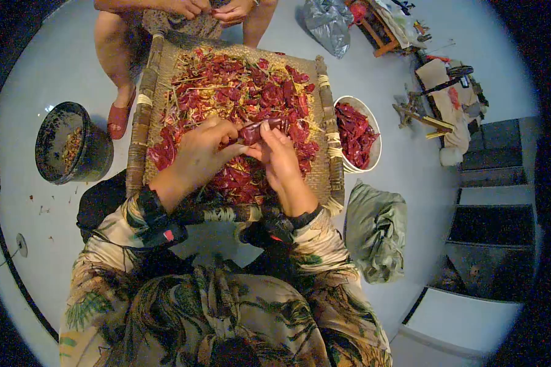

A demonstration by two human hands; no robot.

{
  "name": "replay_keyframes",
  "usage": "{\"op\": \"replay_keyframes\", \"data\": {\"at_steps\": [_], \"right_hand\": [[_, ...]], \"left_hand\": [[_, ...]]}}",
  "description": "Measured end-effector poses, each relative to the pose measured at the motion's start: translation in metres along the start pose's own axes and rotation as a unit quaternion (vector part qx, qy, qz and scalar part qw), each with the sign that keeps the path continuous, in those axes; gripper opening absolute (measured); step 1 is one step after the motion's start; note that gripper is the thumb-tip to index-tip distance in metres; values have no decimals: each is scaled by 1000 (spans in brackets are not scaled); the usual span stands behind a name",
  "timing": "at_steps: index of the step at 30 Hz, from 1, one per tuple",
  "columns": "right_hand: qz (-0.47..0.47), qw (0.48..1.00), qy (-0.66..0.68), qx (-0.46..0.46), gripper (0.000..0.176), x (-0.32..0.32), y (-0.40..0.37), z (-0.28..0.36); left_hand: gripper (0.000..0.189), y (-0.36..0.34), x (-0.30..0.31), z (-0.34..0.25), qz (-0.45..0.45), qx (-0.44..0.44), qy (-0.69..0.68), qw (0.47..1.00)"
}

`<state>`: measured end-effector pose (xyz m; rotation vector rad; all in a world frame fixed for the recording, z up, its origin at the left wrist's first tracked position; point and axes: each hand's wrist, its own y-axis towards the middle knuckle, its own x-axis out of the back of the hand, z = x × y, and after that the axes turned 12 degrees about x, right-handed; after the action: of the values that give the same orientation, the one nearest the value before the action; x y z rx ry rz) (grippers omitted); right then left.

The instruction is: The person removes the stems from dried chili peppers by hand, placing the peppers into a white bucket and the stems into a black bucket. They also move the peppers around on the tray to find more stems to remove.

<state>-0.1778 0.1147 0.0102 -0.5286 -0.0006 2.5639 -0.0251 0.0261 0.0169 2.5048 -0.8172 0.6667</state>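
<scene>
Between my two hands is a dark red dried chili pepper (pixel 251 133), held above the woven tray. My left hand (pixel 207 147) pinches its near-left end, with fingers curled. On the other side my right hand (pixel 280 158) grips it, thumb lying along the top. Beneath them the woven tray (pixel 165 55), framed with wooden poles, carries a heap of torn red chili skins (pixel 226 92), pale yellow seeds and thin stems. The fingertips under the pepper are partly hidden.
A white bucket (pixel 379 131) of whole red chilies stands right of the tray. At left is a black bucket (pixel 104 147) with scraps inside. Another person's hands (pixel 211 11) work at the far edge. A green sack (pixel 379 232) and a grey plastic bag (pixel 327 24) lie on the floor.
</scene>
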Motion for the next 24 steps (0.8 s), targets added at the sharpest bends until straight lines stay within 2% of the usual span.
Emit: {"op": "replay_keyframes", "data": {"at_steps": [4,7,9,10,11,13,14,17,22,24], "right_hand": [[-4,1000,-4,-18,28,2,-2,-3],[65,996,15,-65,34,8,1,-2],[18,972,-206,109,41,2,0,-1],[-5,931,-311,193,46,-3,-1,3],[35,864,-423,271,50,-6,-2,10],[112,668,-614,405,60,-13,-5,33],[190,657,-607,406,62,-16,-3,38],[247,623,-625,400,60,-11,-2,21],[237,655,-595,401,49,-7,-2,13],[223,666,-591,398,45,-8,-3,13]], "left_hand": [[17,-1,1,-2,30,7,5,1000],[17,-2,2,2,32,-3,44,998],[16,-2,1,7,10,-19,45,999],[15,-1,1,9,-2,-26,45,999],[15,-1,1,11,4,-25,56,998],[14,-1,3,11,17,-22,78,997],[14,-1,2,13,16,-33,86,996],[13,-2,0,16,25,-54,106,993],[11,0,12,7,38,-62,76,994],[10,-1,11,6,11,-55,73,996]]}}
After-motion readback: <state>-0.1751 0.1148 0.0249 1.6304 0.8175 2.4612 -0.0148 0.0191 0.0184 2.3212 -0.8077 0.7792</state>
